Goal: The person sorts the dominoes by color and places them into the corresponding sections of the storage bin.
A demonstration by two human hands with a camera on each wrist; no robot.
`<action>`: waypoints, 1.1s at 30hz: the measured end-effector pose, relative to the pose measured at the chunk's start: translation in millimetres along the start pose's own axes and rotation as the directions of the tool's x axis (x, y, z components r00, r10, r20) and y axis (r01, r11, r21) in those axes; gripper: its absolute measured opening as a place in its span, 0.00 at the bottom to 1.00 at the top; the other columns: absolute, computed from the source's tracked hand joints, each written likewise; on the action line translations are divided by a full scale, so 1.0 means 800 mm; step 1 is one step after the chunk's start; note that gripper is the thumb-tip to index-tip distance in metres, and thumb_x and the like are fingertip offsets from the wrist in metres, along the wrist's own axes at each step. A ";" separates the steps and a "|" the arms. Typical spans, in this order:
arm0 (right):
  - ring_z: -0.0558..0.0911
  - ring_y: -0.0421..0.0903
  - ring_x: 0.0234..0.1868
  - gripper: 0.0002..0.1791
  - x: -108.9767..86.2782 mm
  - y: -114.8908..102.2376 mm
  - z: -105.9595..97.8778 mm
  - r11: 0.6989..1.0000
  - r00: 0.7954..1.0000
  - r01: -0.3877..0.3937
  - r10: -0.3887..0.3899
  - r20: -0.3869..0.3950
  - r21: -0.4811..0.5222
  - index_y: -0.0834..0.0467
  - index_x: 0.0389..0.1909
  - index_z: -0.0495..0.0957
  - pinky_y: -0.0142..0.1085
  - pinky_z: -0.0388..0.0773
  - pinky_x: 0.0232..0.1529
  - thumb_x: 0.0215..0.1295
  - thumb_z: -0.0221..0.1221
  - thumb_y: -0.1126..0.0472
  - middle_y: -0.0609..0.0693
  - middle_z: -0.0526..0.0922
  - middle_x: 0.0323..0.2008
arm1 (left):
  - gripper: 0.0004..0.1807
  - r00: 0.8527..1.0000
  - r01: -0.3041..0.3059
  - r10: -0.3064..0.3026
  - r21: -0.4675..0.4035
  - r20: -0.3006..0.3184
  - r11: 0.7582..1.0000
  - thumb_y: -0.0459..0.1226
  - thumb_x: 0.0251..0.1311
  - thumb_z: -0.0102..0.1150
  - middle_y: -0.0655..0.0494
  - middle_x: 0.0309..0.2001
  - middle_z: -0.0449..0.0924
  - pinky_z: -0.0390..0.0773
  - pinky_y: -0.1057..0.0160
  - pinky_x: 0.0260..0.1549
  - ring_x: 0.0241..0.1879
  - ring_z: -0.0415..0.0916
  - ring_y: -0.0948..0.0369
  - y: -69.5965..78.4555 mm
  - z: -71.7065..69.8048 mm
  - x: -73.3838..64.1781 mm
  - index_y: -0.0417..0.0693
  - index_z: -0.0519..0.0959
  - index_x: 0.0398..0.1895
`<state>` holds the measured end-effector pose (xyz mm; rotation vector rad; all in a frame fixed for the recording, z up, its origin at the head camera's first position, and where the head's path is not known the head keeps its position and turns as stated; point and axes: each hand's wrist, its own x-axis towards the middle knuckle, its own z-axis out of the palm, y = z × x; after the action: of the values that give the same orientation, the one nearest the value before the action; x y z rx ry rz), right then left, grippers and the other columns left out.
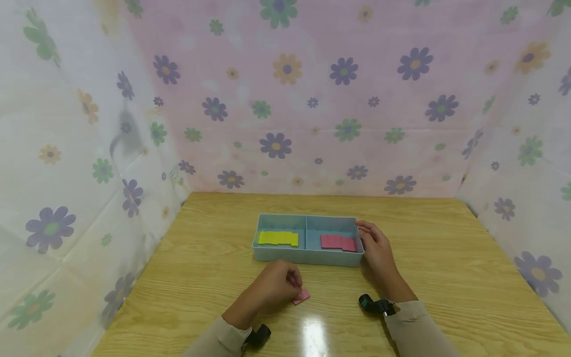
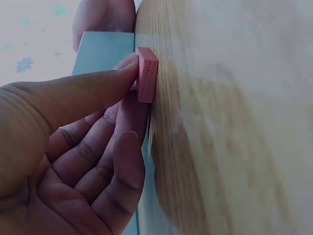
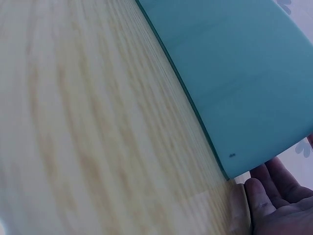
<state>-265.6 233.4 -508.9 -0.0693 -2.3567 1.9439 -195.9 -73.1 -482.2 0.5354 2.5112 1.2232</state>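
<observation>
My left hand (image 1: 275, 285) is in front of the tray, low over the table. It pinches a flat pink tile (image 2: 147, 76) between thumb and index finger, the other fingers curling inward. In the head view, part of this pink tile (image 1: 303, 297) shows past the fingertips. A blue-green two-compartment tray (image 1: 285, 255) stands ahead. Yellow tiles (image 1: 278, 238) lie overlapping in a row in its left compartment, and pink tiles (image 1: 338, 243) likewise in its right one. At the tray's right end, my right hand (image 1: 379, 250) touches the end wall and rim with its fingers.
The tray rests on a wood-grain table (image 1: 214, 223). A divider (image 1: 306, 233) splits it across the middle. Flowered cloth (image 1: 308, 89) hangs at the back and on both sides. Black wrist cameras (image 1: 374, 305) are strapped at my sleeves.
</observation>
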 end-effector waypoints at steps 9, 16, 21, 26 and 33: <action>0.71 0.50 0.72 0.23 -0.005 -0.002 -0.001 1.000 1.000 -0.016 0.016 0.009 0.003 0.51 0.71 0.73 0.22 0.70 0.58 0.83 0.47 0.47 0.55 0.73 0.71 | 0.07 0.999 -0.026 0.026 -0.003 -0.031 1.000 0.29 0.56 0.73 0.65 0.27 0.83 0.81 0.69 0.29 0.29 0.79 0.69 -0.004 0.000 0.013 0.50 0.85 0.28; 0.71 0.49 0.71 0.24 -0.005 -0.001 -0.009 1.000 1.000 -0.012 0.012 -0.003 -0.019 0.50 0.71 0.73 0.27 0.71 0.62 0.83 0.46 0.45 0.55 0.74 0.70 | 0.03 0.999 -0.034 0.034 -0.003 -0.008 0.999 0.36 0.59 0.75 0.66 0.29 0.84 0.82 0.69 0.32 0.30 0.81 0.70 -0.001 -0.001 0.017 0.50 0.87 0.32; 0.71 0.48 0.70 0.23 -0.005 -0.003 -0.008 0.999 1.000 -0.014 0.014 -0.013 -0.043 0.49 0.70 0.73 0.37 0.71 0.68 0.83 0.46 0.44 0.54 0.74 0.70 | 0.15 0.999 0.011 -0.011 0.014 0.036 1.000 0.46 0.60 0.76 0.67 0.28 0.86 0.83 0.67 0.36 0.32 0.81 0.70 0.004 -0.004 0.014 0.46 0.90 0.41; 0.70 0.48 0.70 0.23 -0.003 -0.001 -0.004 1.000 1.000 -0.025 0.025 -0.009 -0.016 0.50 0.70 0.73 0.24 0.71 0.60 0.83 0.47 0.46 0.55 0.73 0.70 | 0.15 0.999 0.015 -0.018 0.089 0.031 0.996 0.46 0.56 0.79 0.67 0.28 0.83 0.80 0.68 0.34 0.33 0.76 0.70 0.006 -0.002 0.009 0.49 0.92 0.42; 0.72 0.49 0.71 0.23 0.001 0.002 0.001 1.000 1.000 -0.013 0.013 -0.007 0.004 0.50 0.69 0.74 0.22 0.71 0.59 0.83 0.47 0.46 0.54 0.75 0.69 | 0.12 1.000 0.014 -0.015 0.154 0.005 0.988 0.41 0.52 0.80 0.66 0.33 0.88 0.80 0.69 0.35 0.35 0.78 0.71 0.006 -0.003 0.006 0.51 0.92 0.41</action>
<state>-266.8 233.3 -510.3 -0.0906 -2.3541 1.9508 -200.2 -69.5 -477.3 0.5549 2.6144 1.0262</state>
